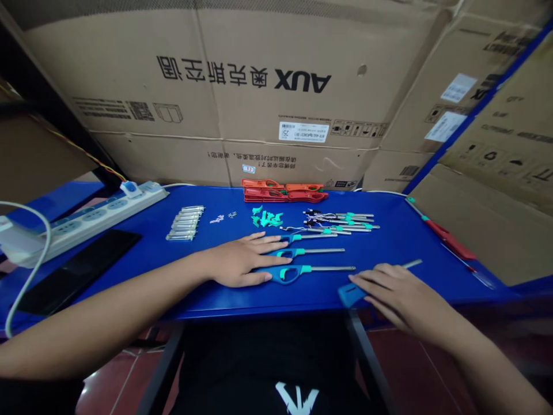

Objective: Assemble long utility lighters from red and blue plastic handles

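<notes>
My left hand (242,260) lies flat on the blue table (142,253), fingers stretched out, touching the handles of three blue long-nosed lighters (302,271) laid in a row. My right hand (397,291) rests near the table's front edge with its fingers spread over another blue lighter (352,294), whose metal tube (411,264) sticks out beyond the fingers. Behind the lighters lie several unfinished lighter cores with metal tubes (345,222), a small heap of teal plastic triggers (266,218) and some tiny white parts (218,218).
Orange lighter shells (283,191) are stacked at the table's back. Several clear tubes (185,223) lie left of centre. A white power strip (86,216) and a black phone (78,268) sit at the left. A red lighter (449,239) lies at right. Cardboard boxes (259,86) wall the back.
</notes>
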`<state>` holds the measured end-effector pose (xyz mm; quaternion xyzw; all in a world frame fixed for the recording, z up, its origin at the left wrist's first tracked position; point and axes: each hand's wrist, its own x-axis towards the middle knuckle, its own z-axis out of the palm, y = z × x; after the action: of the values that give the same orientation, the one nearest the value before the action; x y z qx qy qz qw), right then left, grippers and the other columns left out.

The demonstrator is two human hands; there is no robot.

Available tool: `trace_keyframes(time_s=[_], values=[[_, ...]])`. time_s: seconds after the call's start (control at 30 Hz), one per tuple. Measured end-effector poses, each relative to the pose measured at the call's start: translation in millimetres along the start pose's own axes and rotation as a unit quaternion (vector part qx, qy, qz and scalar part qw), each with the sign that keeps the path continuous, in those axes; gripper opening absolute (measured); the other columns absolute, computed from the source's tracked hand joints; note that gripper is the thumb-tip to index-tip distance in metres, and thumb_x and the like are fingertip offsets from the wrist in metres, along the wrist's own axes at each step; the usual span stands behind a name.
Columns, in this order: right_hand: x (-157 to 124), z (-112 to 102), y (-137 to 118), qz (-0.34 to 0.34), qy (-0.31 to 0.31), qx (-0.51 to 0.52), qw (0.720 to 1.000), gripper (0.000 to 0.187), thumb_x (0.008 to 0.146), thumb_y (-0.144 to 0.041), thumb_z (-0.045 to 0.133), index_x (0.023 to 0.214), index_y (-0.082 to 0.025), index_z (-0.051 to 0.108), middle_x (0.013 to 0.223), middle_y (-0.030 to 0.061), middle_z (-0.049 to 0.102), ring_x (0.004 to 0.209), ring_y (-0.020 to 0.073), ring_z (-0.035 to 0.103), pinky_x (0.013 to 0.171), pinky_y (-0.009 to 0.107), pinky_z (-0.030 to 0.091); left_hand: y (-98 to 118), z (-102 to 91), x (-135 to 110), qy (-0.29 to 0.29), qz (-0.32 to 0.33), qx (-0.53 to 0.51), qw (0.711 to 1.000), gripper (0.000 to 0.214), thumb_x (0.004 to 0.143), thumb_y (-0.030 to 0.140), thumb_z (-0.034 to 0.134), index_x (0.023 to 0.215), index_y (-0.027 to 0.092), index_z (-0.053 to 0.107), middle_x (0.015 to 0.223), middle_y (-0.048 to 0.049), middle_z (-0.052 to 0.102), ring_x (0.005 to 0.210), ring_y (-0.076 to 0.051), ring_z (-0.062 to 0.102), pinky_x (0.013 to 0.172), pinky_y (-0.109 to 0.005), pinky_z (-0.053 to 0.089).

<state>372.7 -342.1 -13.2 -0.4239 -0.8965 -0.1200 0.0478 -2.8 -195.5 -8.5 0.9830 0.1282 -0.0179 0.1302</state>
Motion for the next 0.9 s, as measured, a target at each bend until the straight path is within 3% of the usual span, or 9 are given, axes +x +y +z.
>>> trace_keyframes(time_s=[0.23,0.3,0.4,0.47,0.53,0.63,0.73,0.8,0.9], values=[[74,8,-63,-0.065,0.026,0.026,0.997,0.036,0.100,-0.035,0.046,0.130,-0.025,0.064,0.110,0.0076,0.073,0.093,0.0252,0.065,0.079,0.042,0.051,0,-5.1,-6,0.008,-0.018,-0.046,0.999,0.053,0.102,0.046,0.043,0.154,0.036,0.036,0.166,0.0007,0.022,0.154,-0.026,0.018,0.126,-0.054,0.013],[101,11,-77,-0.099,0.019,0.042,0.994,0.034,0.100,-0.040,0.048,0.124,-0.025,0.067,0.106,0.0058,0.073,0.088,0.0241,0.065,0.071,0.039,0.050,-1,-7.6,-8,0.016,-0.033,-0.073,0.997,0.050,0.104,0.046,0.039,0.153,0.036,0.038,0.165,0.0010,0.025,0.154,-0.026,0.020,0.126,-0.055,0.012],[135,10,-84,-0.103,0.025,0.054,0.993,0.034,0.098,-0.044,0.052,0.121,-0.025,0.067,0.107,0.0048,0.071,0.091,0.0240,0.064,0.073,0.038,0.049,2,-9.8,-10,0.064,-0.080,-0.112,0.988,0.049,0.107,0.047,0.026,0.151,0.032,0.042,0.163,-0.0003,0.033,0.153,-0.023,0.024,0.127,-0.053,0.012],[150,6,-69,-0.107,0.022,0.094,0.990,0.035,0.096,-0.048,0.054,0.117,-0.025,0.070,0.108,0.0054,0.071,0.095,0.0241,0.064,0.078,0.038,0.049,11,-8.5,-9,0.105,-0.117,-0.108,0.982,0.053,0.107,0.049,0.022,0.152,0.028,0.041,0.162,-0.0036,0.034,0.153,-0.024,0.024,0.127,-0.053,0.015],[157,2,-34,-0.093,0.010,0.134,0.986,0.033,0.099,-0.045,0.048,0.110,-0.024,0.072,0.104,0.0061,0.073,0.094,0.0220,0.065,0.083,0.036,0.048,22,-4.4,-6,0.113,-0.132,-0.083,0.981,0.058,0.104,0.054,0.028,0.154,0.026,0.036,0.165,-0.0070,0.027,0.154,-0.030,0.021,0.126,-0.057,0.016],[154,-3,38,0.061,0.003,0.112,0.992,0.030,0.097,-0.034,0.048,0.092,-0.019,0.073,0.090,0.0081,0.073,0.085,0.0212,0.065,0.077,0.033,0.047,40,5.1,-3,0.057,-0.089,-0.049,0.993,0.068,0.099,0.061,0.041,0.158,0.031,0.028,0.167,-0.0068,0.015,0.154,-0.035,0.015,0.124,-0.063,0.014],[144,-1,92,0.072,-0.091,0.124,0.985,0.029,0.093,-0.035,0.051,0.087,-0.019,0.073,0.087,0.0075,0.071,0.078,0.0193,0.065,0.072,0.031,0.047,47,13.0,-2,0.028,-0.054,-0.030,0.998,0.059,0.102,0.052,0.041,0.157,0.035,0.029,0.167,-0.0032,0.014,0.155,-0.034,0.012,0.124,-0.063,0.012],[139,3,105,0.069,-0.137,0.123,0.981,0.025,0.090,-0.037,0.055,0.092,-0.020,0.074,0.093,0.0068,0.071,0.081,0.0197,0.065,0.073,0.031,0.047,46,15.1,-2,0.025,-0.042,-0.028,0.998,0.051,0.104,0.043,0.037,0.155,0.036,0.034,0.167,-0.0005,0.017,0.155,-0.032,0.012,0.125,-0.062,0.010],[137,10,97,0.084,-0.163,0.083,0.979,0.025,0.089,-0.036,0.056,0.100,-0.022,0.074,0.099,0.0065,0.072,0.085,0.0210,0.066,0.070,0.030,0.046,42,14.3,-4,0.019,-0.034,-0.035,0.999,0.050,0.104,0.039,0.037,0.154,0.036,0.036,0.166,0.0009,0.021,0.154,-0.031,0.014,0.125,-0.061,0.008]])
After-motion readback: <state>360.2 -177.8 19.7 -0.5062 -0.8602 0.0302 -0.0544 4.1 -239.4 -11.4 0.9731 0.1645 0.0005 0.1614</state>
